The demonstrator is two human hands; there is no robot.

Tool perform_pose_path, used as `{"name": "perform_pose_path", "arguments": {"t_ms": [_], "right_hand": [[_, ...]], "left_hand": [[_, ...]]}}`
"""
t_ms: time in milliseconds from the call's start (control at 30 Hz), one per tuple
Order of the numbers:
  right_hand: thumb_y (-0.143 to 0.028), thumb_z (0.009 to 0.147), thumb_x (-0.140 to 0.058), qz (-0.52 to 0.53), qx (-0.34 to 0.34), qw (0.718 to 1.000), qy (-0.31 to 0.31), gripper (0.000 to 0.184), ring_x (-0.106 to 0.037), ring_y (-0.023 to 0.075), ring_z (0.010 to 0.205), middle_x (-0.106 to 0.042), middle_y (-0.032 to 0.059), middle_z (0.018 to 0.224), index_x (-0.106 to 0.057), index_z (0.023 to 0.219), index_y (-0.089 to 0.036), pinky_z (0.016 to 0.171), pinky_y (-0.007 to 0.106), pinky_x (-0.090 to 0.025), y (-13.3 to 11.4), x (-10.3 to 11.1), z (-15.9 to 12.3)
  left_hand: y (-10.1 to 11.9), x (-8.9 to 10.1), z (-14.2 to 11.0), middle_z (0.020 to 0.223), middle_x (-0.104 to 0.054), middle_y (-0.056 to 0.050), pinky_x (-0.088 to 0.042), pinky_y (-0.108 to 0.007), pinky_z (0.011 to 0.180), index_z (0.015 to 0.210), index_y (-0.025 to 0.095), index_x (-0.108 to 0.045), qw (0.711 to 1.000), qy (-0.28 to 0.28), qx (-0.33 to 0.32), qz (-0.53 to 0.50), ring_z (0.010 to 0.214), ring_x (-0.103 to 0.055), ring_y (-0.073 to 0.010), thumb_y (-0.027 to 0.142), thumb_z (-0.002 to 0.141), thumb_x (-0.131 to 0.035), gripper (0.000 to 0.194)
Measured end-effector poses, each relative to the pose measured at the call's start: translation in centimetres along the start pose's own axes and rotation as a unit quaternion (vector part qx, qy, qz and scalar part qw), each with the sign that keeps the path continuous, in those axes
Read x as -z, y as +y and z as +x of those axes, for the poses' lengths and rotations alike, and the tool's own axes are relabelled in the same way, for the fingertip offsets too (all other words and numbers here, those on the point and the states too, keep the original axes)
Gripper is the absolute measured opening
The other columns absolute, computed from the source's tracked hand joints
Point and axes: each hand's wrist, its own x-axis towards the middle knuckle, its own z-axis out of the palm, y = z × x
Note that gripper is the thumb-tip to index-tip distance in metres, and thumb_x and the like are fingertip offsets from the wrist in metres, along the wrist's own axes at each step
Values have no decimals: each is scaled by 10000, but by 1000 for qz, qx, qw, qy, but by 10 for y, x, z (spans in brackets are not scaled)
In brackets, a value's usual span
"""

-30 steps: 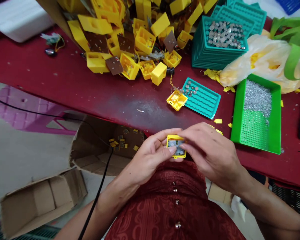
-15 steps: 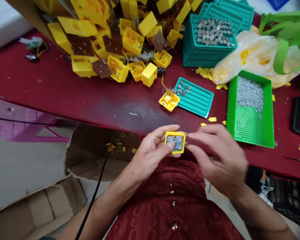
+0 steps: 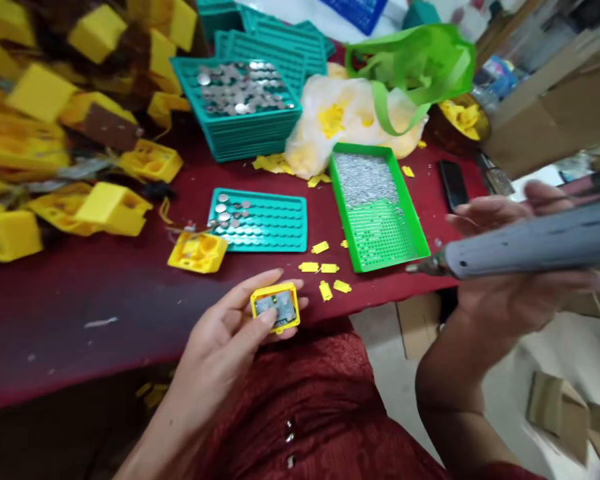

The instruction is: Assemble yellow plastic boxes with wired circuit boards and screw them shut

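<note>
Yellow case point(image 3: 283, 303) rests in left hand point(image 3: 233, 328), apart from teal tray point(image 3: 280, 223) edge.

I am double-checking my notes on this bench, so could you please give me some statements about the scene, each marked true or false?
1. The left hand holds a yellow plastic case. True.
2. The right hand touches that case. False: it is well apart, at a gray electric screwdriver.
3. The green tray holds small metal parts, heaped toward its far end. True.
4. Round metal pieces fill the whole single teal tray. False: the pieces sit at its left end, with bare rows to the right.
5. The black phone lies left of the green tray. False: it lies to the right.
</note>
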Motion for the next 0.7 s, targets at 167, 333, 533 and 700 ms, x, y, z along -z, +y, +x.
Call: {"name": "perform_pose_path", "arguments": {"t_ms": [167,333,533,700], "right_hand": [[-451,844,-692,101,59,993,-6,348,-644,192,800,-603,41,912,-671,1109,-226,732,411,-598,3,-26,6],[-491,812,-725,115,39,993,-5,392,-588,132,573,-570,-7,778,-622,1074,-217,484,299,-500,2,-31,18],[-462,846,-704,98,35,993,61,310,-511,115,484,-531,-35,652,-644,1041,-230,424,272,-400,29,-28,10],[-583,854,-630,38,20,994,100,326,-459,118,433,-476,-52,618,-594,1029,-311,402,273,-395,57,-31,0]], "left_hand": [[1,-18,6,1226,-720,-125,-614,-252,713,1255,190,-624,1000,10,8,24,1019,-724,-262,316,751,-804,550],[1,-22,15,1209,-727,-121,-617,-243,706,1275,193,-626,999,5,14,42,1014,-721,-260,327,723,-826,602],[1,-31,22,1161,-745,-95,-615,-225,689,1267,223,-651,999,10,23,46,985,-715,-241,323,719,-828,585],[4,-42,23,1174,-740,-99,-611,-232,704,1265,203,-643,998,13,43,48,966,-718,-237,322,707,-828,600]]}}
